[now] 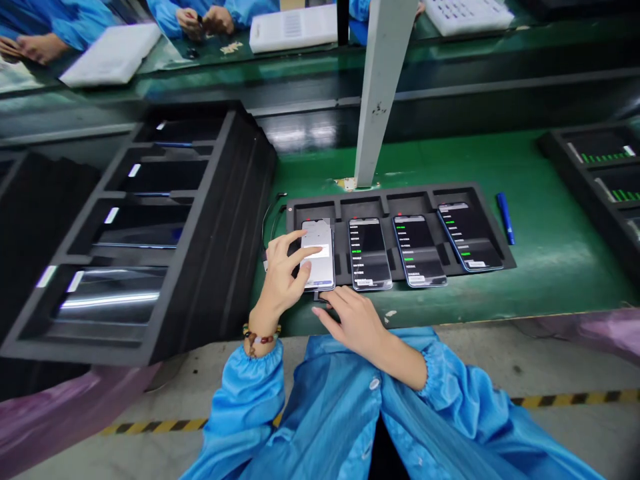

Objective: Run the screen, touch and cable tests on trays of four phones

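My left hand (pixel 287 270) is over the leftmost smartphone (pixel 321 267), its fingers apart and the index fingertip at the lit white screen. At that phone's lower edge lies my right hand (pixel 353 320), fingers spread near a small dark piece (pixel 323 297) that they partly hide. The phone rests on a black foam tray (pixel 360 201) with compartments. To its right on the same tray lie a second phone (pixel 369 257), a third phone (pixel 420 257) and a fourth phone (pixel 470 243), all showing dark screens with white and green text lines.
Stacked black foam trays (pixel 200 267) holding dark phones rise at left. A blue marker (pixel 505 219) lies right of the tray, and another tray (pixel 565 157) stands farther right. A grey post (pixel 377 100) rises behind. Across the bench, co-workers' hands (pixel 205 22) are near white foam trays (pixel 295 28).
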Demonstrator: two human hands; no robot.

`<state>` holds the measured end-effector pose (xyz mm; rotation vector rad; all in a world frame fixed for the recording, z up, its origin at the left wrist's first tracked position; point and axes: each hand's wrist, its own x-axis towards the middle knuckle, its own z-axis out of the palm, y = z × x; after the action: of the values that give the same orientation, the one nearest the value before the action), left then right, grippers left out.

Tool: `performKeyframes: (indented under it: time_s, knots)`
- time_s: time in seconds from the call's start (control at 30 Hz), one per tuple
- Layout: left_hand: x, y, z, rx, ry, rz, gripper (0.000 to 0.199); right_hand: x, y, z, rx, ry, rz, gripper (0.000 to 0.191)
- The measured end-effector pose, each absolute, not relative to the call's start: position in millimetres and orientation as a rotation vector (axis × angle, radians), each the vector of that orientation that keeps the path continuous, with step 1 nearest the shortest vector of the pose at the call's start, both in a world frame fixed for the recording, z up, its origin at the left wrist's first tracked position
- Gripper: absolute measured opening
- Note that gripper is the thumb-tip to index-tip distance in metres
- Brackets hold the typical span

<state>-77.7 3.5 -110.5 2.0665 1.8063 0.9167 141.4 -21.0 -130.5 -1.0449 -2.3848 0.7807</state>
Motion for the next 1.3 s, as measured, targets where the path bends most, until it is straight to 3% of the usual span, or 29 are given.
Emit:
performKeyframes:
  time_s: [0.2, 0.33, 0.5, 0.63, 0.83, 0.97, 1.1, 1.3]
  knots:
    - [-75.9, 7.0, -110.9, 2.121, 1.745, 0.802, 0.043, 142.6, -20.8, -130.4, -1.039, -2.383, 0.767, 0.023]
    - [-77.3, -1.8, -106.8, 2.026, 1.846, 0.962, 0.046, 141.8, -19.9, -128.4, -1.037, -2.372, 0.777, 0.025]
    - [-73.8, -40.6, -100.4, 1.495, 2.049, 1.195, 0.034, 141.7, -20.9, -126.2, -1.060, -2.348, 0.809, 0.025]
    - [-65.6, -73.2, -102.1, 1.081, 1.906, 1.050, 0.045, 156.7, -31.9, -113.2, -1.044, -2.325, 0.777, 0.030]
    - [-31.4, -83.2, -110.4, 0.584, 1.442, 0.999, 0.053, 234.5, -21.3, -80.4, -0.880, -2.126, 0.666, 0.021]
    - [-5.6, -75.2, -113.4, 0.315, 1.329, 1.178, 0.056, 325.1, 18.4, -82.3, -1.226, -1.869, 0.313, 0.011]
    - [5.8, -70.5, -116.7, 0.241, 1.365, 1.258, 0.057, 377.6, 49.6, -81.7, -1.475, -1.556, 0.107, 0.015]
    - [10.6, -70.0, -119.0, 0.258, 1.436, 1.304, 0.052, 277.7, 93.4, -50.6, -0.839, -2.421, 0.659, 0.031]
